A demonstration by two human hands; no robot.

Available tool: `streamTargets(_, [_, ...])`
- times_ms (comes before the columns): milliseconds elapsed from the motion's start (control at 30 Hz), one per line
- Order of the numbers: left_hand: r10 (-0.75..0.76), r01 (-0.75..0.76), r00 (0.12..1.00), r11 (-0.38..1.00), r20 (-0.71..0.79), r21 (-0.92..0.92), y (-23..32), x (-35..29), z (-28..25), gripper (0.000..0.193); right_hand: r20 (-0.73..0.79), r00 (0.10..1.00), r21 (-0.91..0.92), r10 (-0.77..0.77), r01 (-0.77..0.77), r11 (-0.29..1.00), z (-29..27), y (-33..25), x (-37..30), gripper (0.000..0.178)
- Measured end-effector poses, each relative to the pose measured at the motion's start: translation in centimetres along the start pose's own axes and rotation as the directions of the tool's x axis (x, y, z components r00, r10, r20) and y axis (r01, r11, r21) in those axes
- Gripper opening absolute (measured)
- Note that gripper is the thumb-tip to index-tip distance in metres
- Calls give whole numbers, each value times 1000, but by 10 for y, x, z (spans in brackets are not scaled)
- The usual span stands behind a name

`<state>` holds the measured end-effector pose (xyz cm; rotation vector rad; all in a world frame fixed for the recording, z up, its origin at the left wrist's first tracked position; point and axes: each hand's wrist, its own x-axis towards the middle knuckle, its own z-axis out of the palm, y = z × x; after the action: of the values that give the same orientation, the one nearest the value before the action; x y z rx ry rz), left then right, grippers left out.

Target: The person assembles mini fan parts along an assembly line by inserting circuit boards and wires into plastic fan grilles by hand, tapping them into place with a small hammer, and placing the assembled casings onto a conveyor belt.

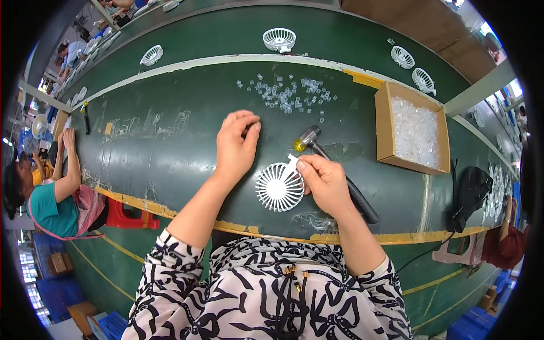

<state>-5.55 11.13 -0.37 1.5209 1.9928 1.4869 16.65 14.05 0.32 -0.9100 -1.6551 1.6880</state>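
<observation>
My right hand (326,184) pinches the short stem of a round white plastic fan grille (276,190) with thin radial ribs. The grille hangs face up just over the green bench, left of that hand. My left hand (238,141) is above the bench, up and left of the grille. Its fingers are bent, with thumb and forefinger tips close together; whatever may be between them is too small to see. Beyond both hands lie many small clear plastic pieces (289,96), loosely scattered. A hammer (340,173) with a yellow-tipped head and black handle rests beside my right hand, partly behind it.
An open cardboard box (385,127) filled with clear pieces stands at right. More white grilles (279,39) sit on the green belt beyond the bench's pale rail. A black bag-like object (473,192) lies farther right. Co-workers sit at left (56,201) and far right.
</observation>
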Motion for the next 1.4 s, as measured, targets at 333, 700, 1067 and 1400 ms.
streamTargets(333, [125, -105, 991, 937, -39, 334, -16, 49, 30, 13, 22, 990, -79, -141, 142, 987, -2, 10, 5, 18])
streamTargets(700, [-272, 267, 962, 921, 21, -285, 10, -18, 7, 8, 52, 997, 0, -50, 50, 999, -3, 3, 2, 21])
streamTargets(1067, [-478, 685, 715, 333, 510, -649, 38, -74, -52, 17, 182, 971, 212, 156, -194, 958, 8, -12, -15, 20])
streamTargets(1400, [-386, 689, 723, 347, 572, -636, 48, -91, -60, 16, 266, 956, 292, 120, -199, 936, 22, -24, -29, 23])
